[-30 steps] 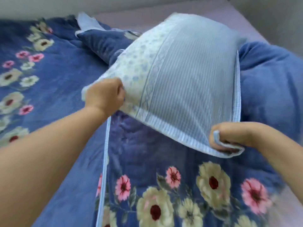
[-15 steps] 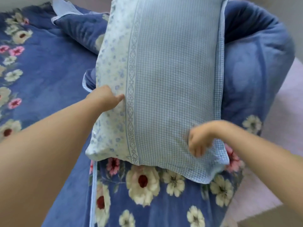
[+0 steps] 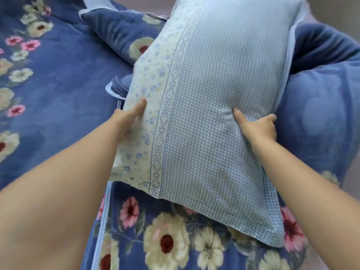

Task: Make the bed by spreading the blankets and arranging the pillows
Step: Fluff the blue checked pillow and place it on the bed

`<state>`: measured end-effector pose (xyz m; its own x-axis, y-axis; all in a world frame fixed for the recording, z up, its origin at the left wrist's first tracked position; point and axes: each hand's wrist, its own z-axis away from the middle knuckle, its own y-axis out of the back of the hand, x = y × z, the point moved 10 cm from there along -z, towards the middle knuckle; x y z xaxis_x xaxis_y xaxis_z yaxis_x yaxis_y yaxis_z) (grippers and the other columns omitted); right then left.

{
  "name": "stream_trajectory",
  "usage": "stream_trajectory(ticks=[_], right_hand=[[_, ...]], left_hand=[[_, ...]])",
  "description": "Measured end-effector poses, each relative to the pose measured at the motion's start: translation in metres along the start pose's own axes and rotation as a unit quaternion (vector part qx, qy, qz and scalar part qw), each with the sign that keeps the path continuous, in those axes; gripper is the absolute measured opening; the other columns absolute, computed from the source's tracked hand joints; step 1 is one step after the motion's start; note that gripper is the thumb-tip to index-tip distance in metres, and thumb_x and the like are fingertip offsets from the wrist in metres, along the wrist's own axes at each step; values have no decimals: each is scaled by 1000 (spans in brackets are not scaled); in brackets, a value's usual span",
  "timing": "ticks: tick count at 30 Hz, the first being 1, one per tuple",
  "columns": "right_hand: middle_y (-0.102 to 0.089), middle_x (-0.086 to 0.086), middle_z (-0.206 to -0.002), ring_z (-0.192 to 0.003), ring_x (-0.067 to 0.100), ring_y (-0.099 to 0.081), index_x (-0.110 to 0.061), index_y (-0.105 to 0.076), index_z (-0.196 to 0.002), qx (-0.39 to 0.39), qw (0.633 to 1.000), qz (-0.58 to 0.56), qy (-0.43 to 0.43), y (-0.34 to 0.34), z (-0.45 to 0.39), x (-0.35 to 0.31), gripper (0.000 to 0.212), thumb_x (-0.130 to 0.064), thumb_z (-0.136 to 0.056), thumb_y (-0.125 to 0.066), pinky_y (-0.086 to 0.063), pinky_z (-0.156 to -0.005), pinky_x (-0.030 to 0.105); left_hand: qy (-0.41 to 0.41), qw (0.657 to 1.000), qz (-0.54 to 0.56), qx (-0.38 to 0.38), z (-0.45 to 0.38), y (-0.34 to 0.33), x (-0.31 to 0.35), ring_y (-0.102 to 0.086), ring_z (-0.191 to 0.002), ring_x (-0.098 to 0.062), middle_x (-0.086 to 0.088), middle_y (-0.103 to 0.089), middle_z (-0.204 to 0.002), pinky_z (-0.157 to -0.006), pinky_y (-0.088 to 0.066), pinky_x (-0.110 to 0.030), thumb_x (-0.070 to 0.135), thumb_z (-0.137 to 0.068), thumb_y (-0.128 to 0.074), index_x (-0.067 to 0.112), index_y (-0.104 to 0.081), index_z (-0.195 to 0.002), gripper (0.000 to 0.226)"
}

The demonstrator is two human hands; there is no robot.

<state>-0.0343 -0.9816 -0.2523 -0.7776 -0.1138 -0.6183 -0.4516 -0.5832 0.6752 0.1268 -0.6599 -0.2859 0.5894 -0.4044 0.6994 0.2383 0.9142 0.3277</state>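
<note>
A light blue checked pillow (image 3: 210, 98) with a pale flowered band down its left side lies lengthwise on the dark blue flowered blanket (image 3: 58, 84). My left hand (image 3: 130, 115) grips the pillow's left edge, thumb on top. My right hand (image 3: 257, 127) clutches the pillow's right edge, thumb pressing into the checked cloth. A second bunched blue blanket (image 3: 319, 106) bulges to the right of the pillow and partly under it.
A folded-over corner of the blanket (image 3: 120, 30) with a pale trim lies at the upper left of the pillow. A trimmed blanket edge (image 3: 103, 221) runs down toward me. Bare pinkish sheet (image 3: 350, 182) shows at the far right edge.
The pillow went from held up by its near corners to lying on the blanket. Both hands moved from the near end up to its left and right sides.
</note>
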Motion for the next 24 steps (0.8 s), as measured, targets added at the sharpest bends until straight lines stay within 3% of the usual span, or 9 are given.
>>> stream_trajectory(ticks=[3,6,9,11,13,17,20,22,24], right_hand=[[-45,16,-140,-126,34,-47,2,-35,-133,15,999,-48,-9,5,4,1,87,-53,-74,-67,-41,-100,39],[-54,14,-133,-121,32,-52,0,-48,-126,41,995,-84,35,11,16,-20,69,-43,-76,-69,-43,-97,36],[-57,18,-130,-118,34,-53,3,-51,-125,76,992,-76,70,17,37,-45,65,-37,-76,-68,-45,-100,41],[-55,20,-132,-121,35,-52,5,-50,-126,86,989,-68,101,10,64,-70,62,-33,-79,-66,-42,-101,42],[-54,22,-133,-122,35,-50,6,-51,-125,90,985,-71,132,-2,99,-92,58,-29,-82,-65,-40,-99,40],[-59,19,-128,-117,32,-55,3,-57,-119,83,978,-109,154,-36,169,-111,49,-23,-80,-66,-42,-95,38],[-63,18,-122,-114,34,-56,2,-61,-113,59,977,-127,163,-76,240,-121,43,-19,-77,-66,-44,-95,41],[-63,18,-121,-113,35,-56,1,-62,-112,36,975,-130,176,-108,295,-132,40,-19,-77,-66,-44,-97,43],[-63,18,-122,-114,34,-55,1,-62,-111,17,973,-133,187,-139,351,-144,39,-18,-78,-65,-43,-98,41]], left_hand=[[-84,995,-15,51,7,8,6,-57,-110,-24,-1,-60,-120,-97,-46,-37,55,-81,-58,10,-56,-124,63],[-143,984,47,93,28,32,16,-64,-100,-25,-2,-65,-99,-94,-50,-40,47,-77,-65,14,-66,-97,38],[-183,972,108,101,49,63,32,-58,-73,-18,1,-59,-74,-75,-48,-32,31,-85,-62,13,-62,-75,21],[-209,960,141,125,63,102,37,-51,-67,-18,2,-50,-62,-68,-43,-33,27,-88,-59,17,-46,-57,36],[-236,946,146,167,76,148,34,-41,-57,-16,2,-40,-55,-62,-36,-31,27,-90,-56,18,-33,-50,47],[-255,935,129,210,95,233,5,-30,-52,-13,0,-29,-53,-56,-33,-23,29,-94,-47,17,-24,-49,53],[-239,938,105,230,111,314,-45,-36,-59,-14,-2,-39,-59,-57,-30,-28,31,-95,-46,17,-36,-51,47],[-237,936,104,241,127,375,-77,-51,-79,-22,-11,-58,-79,-74,-40,-33,32,-96,-44,7,-61,-68,41],[-240,933,75,258,149,433,-100,-55,-101,-31,-24,-63,-103,-88,-37,-31,29,-99,-38,-9,-65,-98,46]])
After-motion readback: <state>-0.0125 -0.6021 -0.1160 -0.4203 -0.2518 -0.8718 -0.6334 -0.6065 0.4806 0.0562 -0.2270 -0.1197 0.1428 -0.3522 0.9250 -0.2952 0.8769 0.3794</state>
